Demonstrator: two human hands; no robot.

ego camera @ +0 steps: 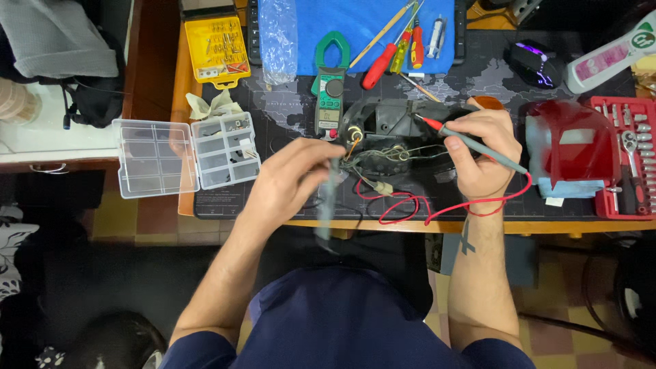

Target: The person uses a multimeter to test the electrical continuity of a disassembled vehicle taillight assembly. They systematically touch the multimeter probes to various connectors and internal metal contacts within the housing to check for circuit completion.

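1. Housing (403,113), black, is lying mid-bench with loose wires (393,156) spilling toward the front edge.
2. My right hand (482,154) is gripping the red probe (471,142); its tip could slip and short contacts.
3. My left hand (294,181) is pinching the blurred grey probe (328,198), risking snagged wires.

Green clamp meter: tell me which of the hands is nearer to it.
Left. The left hand is just below and slightly left of the green clamp meter; the right hand sits farther off to its right, holding a red probe.
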